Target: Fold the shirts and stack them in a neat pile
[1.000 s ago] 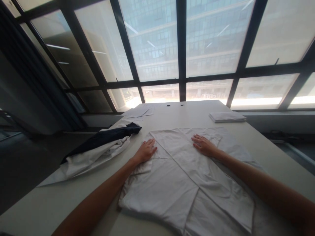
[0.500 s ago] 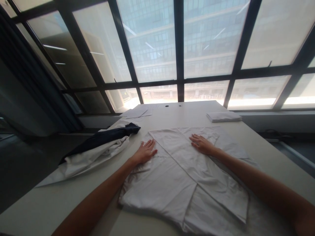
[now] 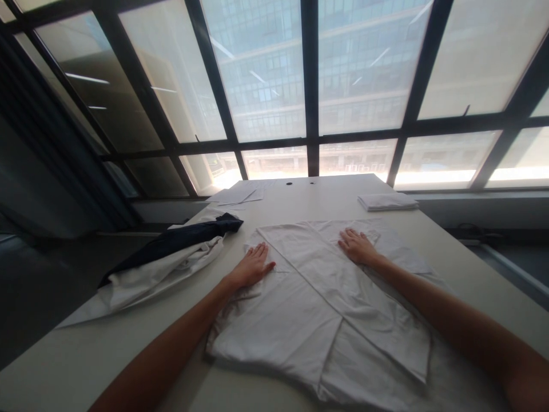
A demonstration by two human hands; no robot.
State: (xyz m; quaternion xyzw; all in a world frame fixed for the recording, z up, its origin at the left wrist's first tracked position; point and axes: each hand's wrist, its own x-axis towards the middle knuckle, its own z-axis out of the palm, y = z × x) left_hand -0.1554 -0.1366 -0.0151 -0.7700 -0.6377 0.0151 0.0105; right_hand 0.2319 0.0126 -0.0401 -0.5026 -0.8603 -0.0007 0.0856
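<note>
A white garment (image 3: 283,320), which looks like a shirt, is spread on the white table (image 3: 295,203) with parts of it folded over one another. My left hand (image 3: 253,265) lies flat on its left edge, fingers stretched away from me and thumb apart. On the upper right part of the cloth rests my right hand (image 3: 358,247), palm down with the fingers extended. Neither hand grips anything. A long folded strip, perhaps a sleeve, crosses the middle slantwise down to the right. Creases show around it, and the garment's near right part runs under my right forearm.
Dark blue and off-white clothes (image 3: 171,252) lie heaped along the table's left edge. Papers (image 3: 235,195) sit at the far left, and a folded white cloth (image 3: 388,201) at the far right. Beyond the table stand large windows (image 3: 360,68); a dark curtain (image 3: 55,137) hangs at left.
My right hand has slid slightly to the right and away from me over the cloth. My left hand stays in nearly the same place. The view has shifted a little.
</note>
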